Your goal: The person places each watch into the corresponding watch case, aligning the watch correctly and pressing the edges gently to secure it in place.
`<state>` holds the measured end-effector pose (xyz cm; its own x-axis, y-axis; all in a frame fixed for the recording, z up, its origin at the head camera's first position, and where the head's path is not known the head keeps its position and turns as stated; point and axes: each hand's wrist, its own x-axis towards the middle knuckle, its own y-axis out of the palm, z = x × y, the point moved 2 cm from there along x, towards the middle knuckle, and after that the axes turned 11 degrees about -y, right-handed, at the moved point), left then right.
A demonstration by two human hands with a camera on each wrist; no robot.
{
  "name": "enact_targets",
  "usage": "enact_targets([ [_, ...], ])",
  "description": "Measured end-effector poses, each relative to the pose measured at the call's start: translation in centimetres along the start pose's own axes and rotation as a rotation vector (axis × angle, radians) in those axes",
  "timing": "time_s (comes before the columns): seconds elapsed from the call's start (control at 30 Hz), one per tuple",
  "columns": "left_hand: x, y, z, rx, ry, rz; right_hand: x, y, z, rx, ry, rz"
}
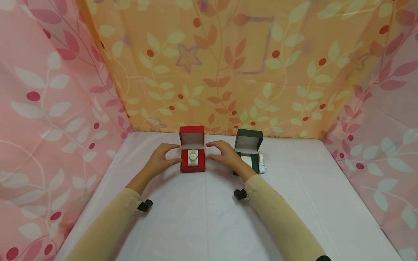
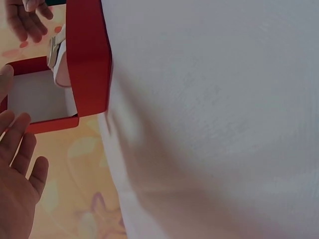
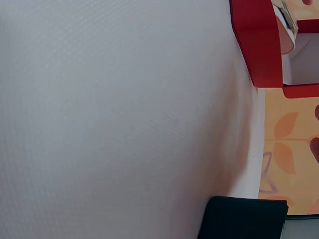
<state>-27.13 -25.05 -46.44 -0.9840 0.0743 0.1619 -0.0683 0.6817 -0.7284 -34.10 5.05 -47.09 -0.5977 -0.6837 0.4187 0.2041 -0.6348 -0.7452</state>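
A red watch box [image 1: 193, 169] stands with its lid raised at the middle of the table. Inside it, a watch [image 1: 193, 157] with a pale strap and gold-toned case is wrapped on a white cushion. My left hand [image 1: 159, 159] is at the box's left side, thumb and fingers spread apart, thumb tip right at the edge. On the other side my right hand [image 1: 226, 154] has thumb and fingers parted, fingertips close to the box's right edge. The left wrist view shows the left hand [image 2: 20, 184] with loose fingers beside the lid. The right wrist view does not show the right hand.
To the right stands a dark green watch box [image 1: 249, 133], lid raised, with a white cushion, partly behind my right wrist. A white-strapped watch [image 1: 262, 167] lies against its right side. An orange patterned curtain [image 1: 209, 72] hangs behind the white-covered table [image 1: 202, 217].
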Motion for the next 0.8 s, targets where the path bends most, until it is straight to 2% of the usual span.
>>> enact_targets([
  [0.27,0.2,-1.1,-0.1,0.012,0.048,-0.058,0.0,-1.0,0.0,0.017,0.028,-0.02],
  [0.43,0.4,-1.8,-0.2,0.017,0.087,-0.102,0.3,-1.7,0.3,0.014,0.008,-0.044],
  [0.8,1.4,-2.8,-0.6,0.008,0.031,-0.076,1.7,-2.7,0.5,0.034,-0.016,-0.07],
])
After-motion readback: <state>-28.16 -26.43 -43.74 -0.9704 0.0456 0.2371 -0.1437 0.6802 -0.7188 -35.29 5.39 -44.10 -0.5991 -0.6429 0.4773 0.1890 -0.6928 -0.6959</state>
